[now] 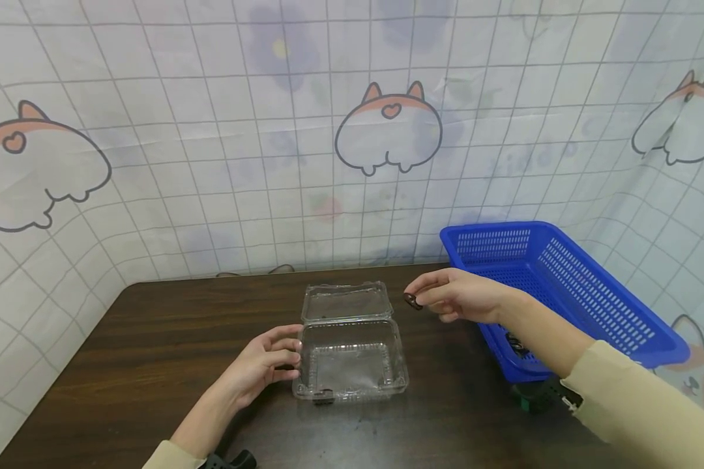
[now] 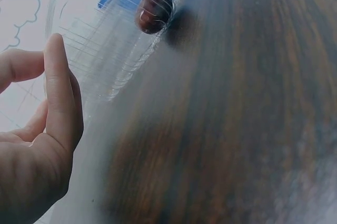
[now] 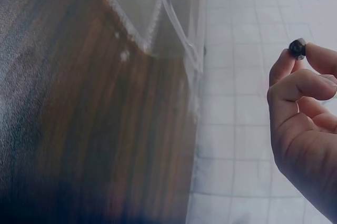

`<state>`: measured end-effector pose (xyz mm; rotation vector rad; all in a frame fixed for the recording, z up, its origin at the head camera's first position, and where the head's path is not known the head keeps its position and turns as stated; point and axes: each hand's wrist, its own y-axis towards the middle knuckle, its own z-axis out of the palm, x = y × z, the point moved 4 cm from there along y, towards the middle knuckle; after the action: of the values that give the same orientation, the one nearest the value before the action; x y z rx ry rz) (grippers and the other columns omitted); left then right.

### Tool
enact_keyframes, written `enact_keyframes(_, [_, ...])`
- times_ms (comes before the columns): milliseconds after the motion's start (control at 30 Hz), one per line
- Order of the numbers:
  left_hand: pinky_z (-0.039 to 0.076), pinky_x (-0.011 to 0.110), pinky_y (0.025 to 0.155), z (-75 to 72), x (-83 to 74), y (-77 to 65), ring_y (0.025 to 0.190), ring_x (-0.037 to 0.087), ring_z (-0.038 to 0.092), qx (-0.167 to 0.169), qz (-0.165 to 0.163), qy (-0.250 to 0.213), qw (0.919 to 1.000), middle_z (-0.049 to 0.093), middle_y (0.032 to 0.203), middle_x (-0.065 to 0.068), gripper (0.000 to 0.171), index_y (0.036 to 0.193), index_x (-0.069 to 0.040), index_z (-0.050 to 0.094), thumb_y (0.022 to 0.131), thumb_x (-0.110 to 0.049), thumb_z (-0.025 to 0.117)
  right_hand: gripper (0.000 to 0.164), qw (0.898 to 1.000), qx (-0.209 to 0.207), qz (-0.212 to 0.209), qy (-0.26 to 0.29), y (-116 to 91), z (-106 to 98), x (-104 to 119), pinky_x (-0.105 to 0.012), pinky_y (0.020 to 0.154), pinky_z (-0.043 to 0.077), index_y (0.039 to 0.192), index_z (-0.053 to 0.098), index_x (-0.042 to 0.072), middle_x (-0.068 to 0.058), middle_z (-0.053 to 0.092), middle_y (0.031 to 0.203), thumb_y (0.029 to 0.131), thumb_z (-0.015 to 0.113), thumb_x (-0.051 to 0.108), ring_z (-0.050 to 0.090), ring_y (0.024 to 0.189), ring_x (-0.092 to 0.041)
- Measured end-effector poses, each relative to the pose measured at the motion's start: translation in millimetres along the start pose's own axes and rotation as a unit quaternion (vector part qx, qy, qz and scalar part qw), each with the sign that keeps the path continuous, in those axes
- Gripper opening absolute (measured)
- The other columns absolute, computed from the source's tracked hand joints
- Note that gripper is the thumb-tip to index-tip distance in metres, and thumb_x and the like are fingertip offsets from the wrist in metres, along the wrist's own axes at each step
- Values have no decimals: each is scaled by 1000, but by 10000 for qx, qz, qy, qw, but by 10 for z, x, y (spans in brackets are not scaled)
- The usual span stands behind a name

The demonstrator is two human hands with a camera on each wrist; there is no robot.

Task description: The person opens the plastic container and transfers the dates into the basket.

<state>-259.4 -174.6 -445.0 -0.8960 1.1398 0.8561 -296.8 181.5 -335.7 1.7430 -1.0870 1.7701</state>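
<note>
A clear plastic clamshell box stands on the table with its lid folded back toward the wall. My left hand rests against the box's left side, fingers fairly straight. In the left wrist view a reddish-brown, rounded piece shows through the clear wall. From above, a dark piece shows at the box's near edge. To the right of the lid, raised above the table, my right hand pinches a small, dark, glossy piece between thumb and fingertip. Its exact kind cannot be told.
A blue perforated plastic basket stands at the right, partly behind the right forearm. Dark pieces lie in its near left corner. A patterned cloth wall closes off the back of the dark wooden table.
</note>
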Motion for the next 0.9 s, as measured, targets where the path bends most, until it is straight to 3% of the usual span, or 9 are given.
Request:
enact_keyframes(467, [61, 31, 78, -13, 18, 21, 83, 12, 63, -2, -32, -38, 10000, 60, 108, 6, 63, 153, 2, 36, 96, 3, 64, 26, 9990, -433, -80, -64, -217, -284, -12, -23, 55, 33, 126, 61, 1, 0, 42, 77, 104, 61, 13, 35, 58, -10])
enact_keyframes(900, [61, 31, 77, -3, -4, -7, 82, 13, 62, 55, 17, -40, 10000, 60, 108, 6, 63, 153, 4, 35, 97, 2, 64, 24, 9981, -561, -239, 100, -477, -544, -87, -24, 57, 35, 128, 60, 2, 3, 42, 74, 106, 57, 13, 34, 60, -12])
